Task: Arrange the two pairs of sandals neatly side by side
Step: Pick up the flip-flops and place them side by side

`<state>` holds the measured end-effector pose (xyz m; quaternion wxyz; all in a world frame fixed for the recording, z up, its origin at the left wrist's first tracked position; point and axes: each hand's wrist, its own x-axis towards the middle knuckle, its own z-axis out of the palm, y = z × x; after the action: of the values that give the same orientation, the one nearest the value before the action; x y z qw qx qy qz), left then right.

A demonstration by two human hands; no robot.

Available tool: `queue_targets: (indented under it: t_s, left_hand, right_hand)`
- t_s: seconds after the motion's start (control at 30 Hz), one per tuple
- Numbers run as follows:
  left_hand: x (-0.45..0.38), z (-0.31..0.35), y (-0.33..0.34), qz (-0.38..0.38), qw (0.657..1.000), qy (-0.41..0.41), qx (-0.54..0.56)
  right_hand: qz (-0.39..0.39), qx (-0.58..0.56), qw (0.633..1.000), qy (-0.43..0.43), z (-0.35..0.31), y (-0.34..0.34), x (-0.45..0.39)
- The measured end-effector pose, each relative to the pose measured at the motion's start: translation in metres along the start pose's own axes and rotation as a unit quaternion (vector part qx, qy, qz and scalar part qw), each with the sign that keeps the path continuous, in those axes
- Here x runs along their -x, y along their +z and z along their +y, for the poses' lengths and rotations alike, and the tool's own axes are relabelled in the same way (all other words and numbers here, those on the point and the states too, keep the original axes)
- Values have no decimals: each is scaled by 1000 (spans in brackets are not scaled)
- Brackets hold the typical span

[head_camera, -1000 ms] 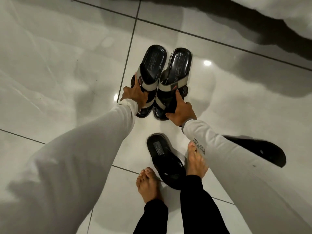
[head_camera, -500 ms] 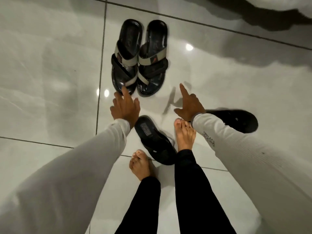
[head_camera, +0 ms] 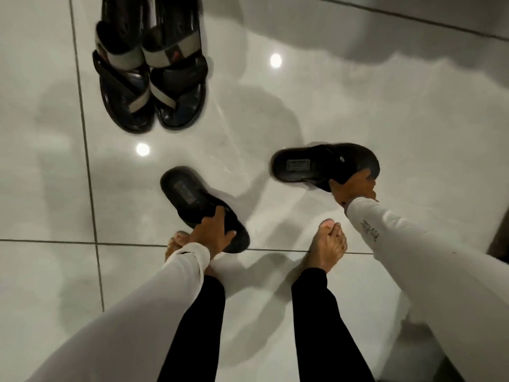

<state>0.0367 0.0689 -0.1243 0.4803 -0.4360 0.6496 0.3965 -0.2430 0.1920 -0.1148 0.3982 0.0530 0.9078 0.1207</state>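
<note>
A pair of black sandals with grey straps [head_camera: 150,70] stands side by side at the top left of the glossy tiled floor, toes pointing toward me. Two plain black flip-flops lie apart nearer to me. My left hand [head_camera: 213,232] grips the toe end of the left flip-flop [head_camera: 190,195], which lies diagonally just ahead of my left foot. My right hand [head_camera: 355,187] holds the toe end of the right flip-flop [head_camera: 316,165], which lies almost crosswise, heel to the left.
My bare left foot [head_camera: 176,242] and bare right foot [head_camera: 329,246] stand on the white tiles [head_camera: 385,111] between the arms. Dark grout lines cross the floor. A dark edge shows at the far right.
Both hands left the strapped pair and dropped back to the two flip-flops, each closing on one. The view tilted down, so the strapped pair sits higher in frame.
</note>
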Motion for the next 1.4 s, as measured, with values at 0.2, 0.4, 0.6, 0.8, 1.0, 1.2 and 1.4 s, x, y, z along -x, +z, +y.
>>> queue_targets:
  t_s: [0.2,0.4,0.6,0.8,1.0,1.2,1.4]
  left_hand:
    - [-4,35,-8,147,978,60,-133]
    - [-11,89,-14,166,950,108,-241]
    - [-7,133,1,215,939,137,-231]
    - [-10,151,-13,232,925,167,-250]
    - [-25,161,-24,240,915,178,-271]
    - [-34,196,-31,261,899,204,-286]
    - [-44,251,-33,240,902,202,-297]
  right_hand:
    - [25,55,996,-61,13,-6,-20]
    - [45,118,982,-144,13,-7,-29]
    - [-15,32,990,-137,13,-12,-8]
    - [35,-8,980,-198,19,-11,9]
    - [13,69,959,-275,19,-1,-3]
    - [29,68,955,-288,27,-10,-26]
    - [39,79,948,-306,47,-53,-78]
